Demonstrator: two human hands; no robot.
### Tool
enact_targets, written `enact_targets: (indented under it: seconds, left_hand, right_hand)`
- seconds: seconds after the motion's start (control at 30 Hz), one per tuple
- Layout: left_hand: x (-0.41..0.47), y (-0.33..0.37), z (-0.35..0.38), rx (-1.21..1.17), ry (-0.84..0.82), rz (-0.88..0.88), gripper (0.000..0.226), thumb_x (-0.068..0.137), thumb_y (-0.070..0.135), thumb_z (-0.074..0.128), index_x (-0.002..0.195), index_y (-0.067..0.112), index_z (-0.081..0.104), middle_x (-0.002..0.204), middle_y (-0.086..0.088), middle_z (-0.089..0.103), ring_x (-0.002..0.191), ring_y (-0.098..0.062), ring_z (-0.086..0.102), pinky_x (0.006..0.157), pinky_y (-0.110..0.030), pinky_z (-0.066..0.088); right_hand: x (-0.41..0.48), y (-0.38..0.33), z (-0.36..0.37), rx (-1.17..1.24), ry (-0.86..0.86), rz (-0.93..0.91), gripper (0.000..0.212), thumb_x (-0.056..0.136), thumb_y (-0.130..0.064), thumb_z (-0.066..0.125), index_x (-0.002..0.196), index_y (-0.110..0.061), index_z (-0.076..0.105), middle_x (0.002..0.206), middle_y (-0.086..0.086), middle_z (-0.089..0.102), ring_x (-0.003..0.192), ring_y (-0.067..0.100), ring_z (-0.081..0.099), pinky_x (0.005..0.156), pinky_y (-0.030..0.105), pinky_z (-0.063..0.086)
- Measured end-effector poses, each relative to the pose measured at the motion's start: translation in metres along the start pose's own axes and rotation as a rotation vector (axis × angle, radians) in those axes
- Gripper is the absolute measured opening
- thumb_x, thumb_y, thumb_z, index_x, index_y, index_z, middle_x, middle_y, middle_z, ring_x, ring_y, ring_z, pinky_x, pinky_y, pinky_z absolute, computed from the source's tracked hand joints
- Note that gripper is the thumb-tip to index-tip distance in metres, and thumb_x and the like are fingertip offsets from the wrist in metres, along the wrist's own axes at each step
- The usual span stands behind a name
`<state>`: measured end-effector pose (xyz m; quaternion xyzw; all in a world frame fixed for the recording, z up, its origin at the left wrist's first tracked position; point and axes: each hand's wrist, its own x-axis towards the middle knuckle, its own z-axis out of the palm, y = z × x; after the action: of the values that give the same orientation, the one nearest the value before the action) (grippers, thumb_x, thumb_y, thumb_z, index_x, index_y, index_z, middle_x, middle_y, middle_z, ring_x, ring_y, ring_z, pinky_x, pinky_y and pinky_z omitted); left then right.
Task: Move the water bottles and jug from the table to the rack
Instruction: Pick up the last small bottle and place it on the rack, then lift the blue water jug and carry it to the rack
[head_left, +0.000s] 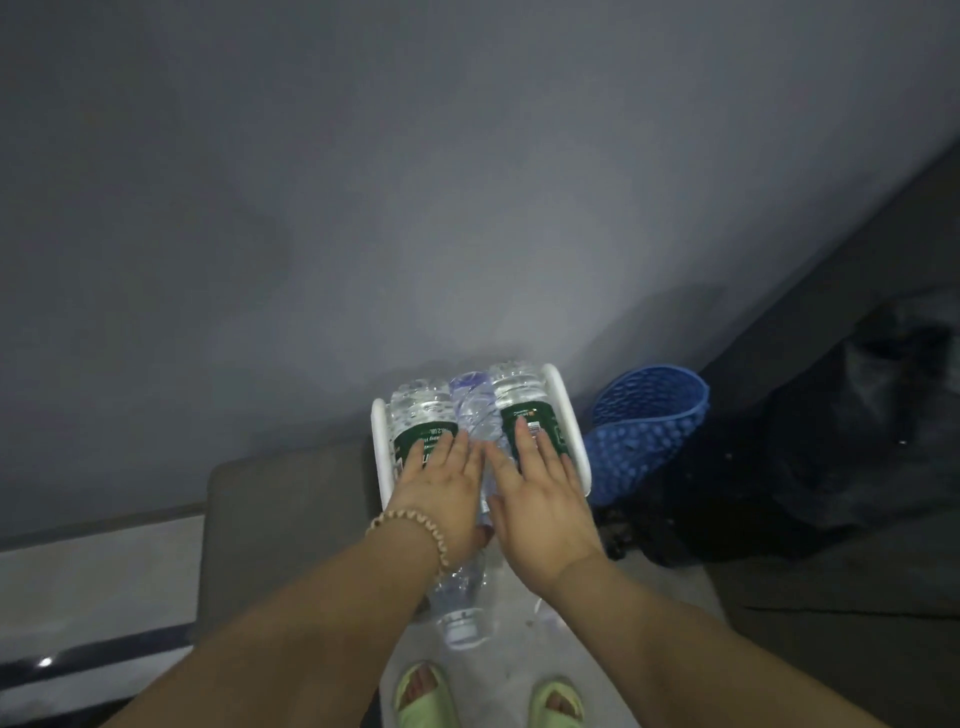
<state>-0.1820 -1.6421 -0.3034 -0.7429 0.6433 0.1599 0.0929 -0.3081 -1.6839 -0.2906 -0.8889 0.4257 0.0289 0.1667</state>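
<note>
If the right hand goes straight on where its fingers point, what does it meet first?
The right hand lies on the right green-label bottle; it would slide along it, then probably reach the wall, though depth is unclear.

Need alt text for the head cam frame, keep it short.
The left hand lies flat on the left green-labelled bottle and the right hand on the right green-labelled bottle, a clear bottle between them, all three lying side by side in a white rack. A blue basket sits right of the rack.
</note>
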Motion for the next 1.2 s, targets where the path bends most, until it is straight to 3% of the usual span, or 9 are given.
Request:
enact_targets:
  seconds: [0.23,0.53,0.63,0.93,1.2]
  left_hand:
    - [-0.039,0.037,-0.054,0.060,0.244,-0.057,0.086,0.089,0.057,0.036,0.147,0.014,-0.009,0.157,-0.006,-0.007,0.143,-0.023,-0.008,0.112,-0.046,-0.009]
    - [-0.159,0.124,-0.094,0.136,0.594,-0.341,0.094,0.086,0.060,0.041,0.144,0.017,-0.020,0.156,-0.008,-0.015,0.142,-0.023,-0.014,0.112,-0.047,-0.005]
    - [-0.206,0.152,-0.106,0.142,0.680,-0.411,0.091,0.087,0.058,0.040,0.144,0.018,-0.018,0.155,-0.006,-0.016,0.142,-0.022,-0.014,0.112,-0.046,-0.006]
    - [-0.373,0.153,-0.126,0.188,0.728,-0.686,0.095,0.084,0.051,0.047,0.143,0.020,-0.021,0.156,-0.007,-0.015,0.142,-0.021,-0.014,0.112,-0.046,-0.005]
    - [-0.565,0.156,-0.079,0.192,0.752,-0.945,0.098,0.088,0.052,0.045,0.133,0.023,-0.038,0.152,-0.004,-0.027,0.139,-0.021,-0.024,0.109,-0.046,-0.014]
  right_hand:
    - [-0.036,0.003,-0.068,-0.085,0.209,-0.084,0.069,0.094,-0.034,0.046,0.150,-0.026,0.006,0.159,0.008,-0.006,0.145,0.025,-0.007,0.115,0.043,-0.002]
    - [-0.142,0.026,-0.128,-0.214,0.394,-0.308,0.080,0.091,-0.042,0.048,0.150,-0.027,-0.004,0.158,0.008,-0.013,0.143,0.026,-0.015,0.110,0.047,-0.015]
    - [-0.179,0.016,-0.150,-0.208,0.426,-0.392,0.082,0.089,-0.040,0.052,0.150,-0.028,-0.001,0.158,0.008,-0.011,0.144,0.026,-0.012,0.111,0.047,-0.012]
    - [-0.277,-0.072,-0.176,-0.122,0.502,-0.670,0.078,0.087,-0.031,0.054,0.151,-0.026,0.009,0.158,0.011,-0.003,0.145,0.028,-0.003,0.113,0.048,-0.003]
    - [-0.402,-0.178,-0.149,-0.123,0.503,-0.944,0.090,0.086,-0.039,0.052,0.147,-0.029,-0.013,0.155,0.008,-0.019,0.141,0.024,-0.018,0.114,0.049,-0.004]
